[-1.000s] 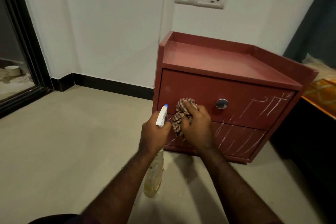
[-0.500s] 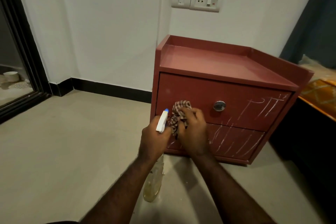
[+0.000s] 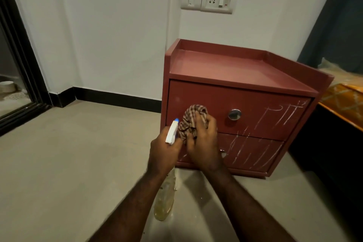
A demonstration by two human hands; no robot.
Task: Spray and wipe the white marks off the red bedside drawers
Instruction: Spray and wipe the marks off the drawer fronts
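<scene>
Against white wall (image 3: 117, 35), red drawers (image 3: 255, 108) on beige floor (image 3: 68, 163); left hand (image 3: 164, 155) grips spray bottle (image 3: 172, 131), right hand (image 3: 204, 143) clutches cloth (image 3: 191, 120).

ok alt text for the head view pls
A right hand holds a checked cloth against the front of red bedside drawers scrawled with white marks, while the left hand grips a spray bottle.
</scene>
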